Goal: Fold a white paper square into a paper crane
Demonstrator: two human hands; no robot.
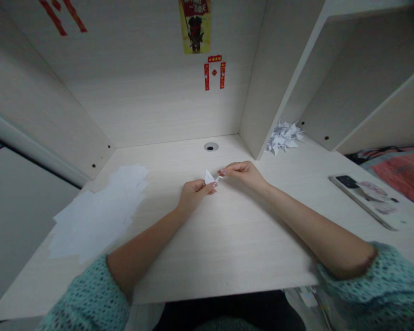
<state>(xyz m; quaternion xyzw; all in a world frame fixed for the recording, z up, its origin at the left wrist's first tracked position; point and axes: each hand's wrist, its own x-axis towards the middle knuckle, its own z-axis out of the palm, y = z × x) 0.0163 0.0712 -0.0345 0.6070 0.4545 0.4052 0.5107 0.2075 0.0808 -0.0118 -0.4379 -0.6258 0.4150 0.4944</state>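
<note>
Your left hand [193, 193] pinches the origami figure [209, 178]; brace it while your right hand [241, 172], pinching its thin right tip, creases gently.

On my feed I see a pale wood-grain desk [227, 248], a round ring [211, 146] set near its back. Overlapping white sheets [96, 216] cover part of its left; at right lie a phone [364, 200], back up, and, beside an upright divider [276, 78], heaped folded papers [284, 137].
</note>
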